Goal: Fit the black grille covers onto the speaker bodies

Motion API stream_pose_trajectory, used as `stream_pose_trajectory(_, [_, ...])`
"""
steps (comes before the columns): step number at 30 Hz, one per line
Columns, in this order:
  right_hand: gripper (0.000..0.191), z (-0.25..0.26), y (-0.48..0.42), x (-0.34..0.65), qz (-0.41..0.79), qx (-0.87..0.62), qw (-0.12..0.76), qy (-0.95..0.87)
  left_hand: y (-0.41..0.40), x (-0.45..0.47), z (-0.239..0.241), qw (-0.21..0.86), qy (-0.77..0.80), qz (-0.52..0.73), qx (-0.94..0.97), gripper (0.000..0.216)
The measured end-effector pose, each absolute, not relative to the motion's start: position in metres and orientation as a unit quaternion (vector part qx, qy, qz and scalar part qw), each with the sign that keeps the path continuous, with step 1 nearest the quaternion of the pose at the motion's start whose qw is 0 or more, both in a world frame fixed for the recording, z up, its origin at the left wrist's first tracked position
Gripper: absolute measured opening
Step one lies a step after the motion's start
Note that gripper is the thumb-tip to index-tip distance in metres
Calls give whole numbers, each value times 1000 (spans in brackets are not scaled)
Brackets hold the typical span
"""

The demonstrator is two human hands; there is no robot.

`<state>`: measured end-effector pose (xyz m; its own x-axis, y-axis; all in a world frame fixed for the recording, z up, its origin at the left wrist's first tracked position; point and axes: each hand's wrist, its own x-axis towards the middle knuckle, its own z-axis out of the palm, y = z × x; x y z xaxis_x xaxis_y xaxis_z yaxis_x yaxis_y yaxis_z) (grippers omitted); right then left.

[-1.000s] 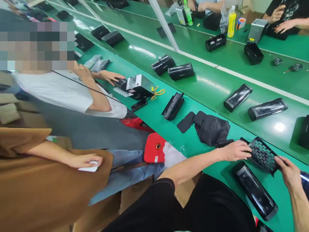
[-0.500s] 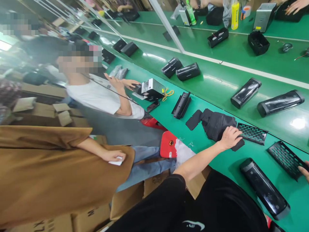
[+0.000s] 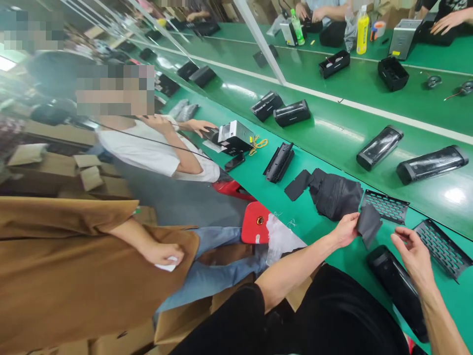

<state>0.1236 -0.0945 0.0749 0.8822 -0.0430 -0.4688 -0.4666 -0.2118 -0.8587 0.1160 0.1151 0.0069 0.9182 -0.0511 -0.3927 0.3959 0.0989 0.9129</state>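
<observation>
My left hand (image 3: 346, 228) pinches a dark fabric sheet (image 3: 368, 225) and lifts it off the green table (image 3: 332, 246), just below a pile of similar black sheets (image 3: 334, 196). My right hand (image 3: 413, 251) hovers close to the sheet with fingers apart, holding nothing. A long black speaker body (image 3: 397, 288) lies under my right hand. Two black perforated grilles lie beyond, one (image 3: 386, 204) near the pile and one (image 3: 441, 246) to the right.
Black speakers (image 3: 379, 147) (image 3: 430, 163) (image 3: 291, 112) ride the conveyor belt. A black bracket (image 3: 279, 161) and a grey box (image 3: 235, 135) lie to the left, by a seated person in a white shirt (image 3: 155, 148). A person in brown (image 3: 74, 266) stands near. Bottles (image 3: 362, 32) stand across.
My left hand has picked one sheet up from the pile's edge and drawn it toward me. My right hand has left the right-hand grille and come in toward the sheet.
</observation>
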Motion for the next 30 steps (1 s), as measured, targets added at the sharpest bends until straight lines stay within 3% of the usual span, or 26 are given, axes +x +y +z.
stream_pose_trajectory(6, [79, 66, -80, 113, 213, -696, 657, 197, 96, 100, 29, 851, 211, -173, 448, 59])
stream_pose_trajectory(9, [72, 65, -83, 107, 212, -705, 648, 197, 98, 96, 40, 875, 230, -182, 384, 62])
stream_pose_trajectory(13, [63, 68, -91, 109, 209, -759, 589, 183, 107, 94, 47, 909, 236, -197, 280, 80])
stream_pose_trajectory(19, [60, 81, -91, 114, 209, -821, 523, 97, 103, 93, 48, 855, 251, -181, 416, 84])
stream_pose_trajectory(23, [56, 83, -90, 112, 198, -838, 502, 78, 98, 93, 39, 809, 229, -180, 510, 75])
stream_pose_trajectory(30, [55, 68, -122, 108, 137, -836, 486, 217, 118, 97, 24, 665, 204, -146, 704, 25])
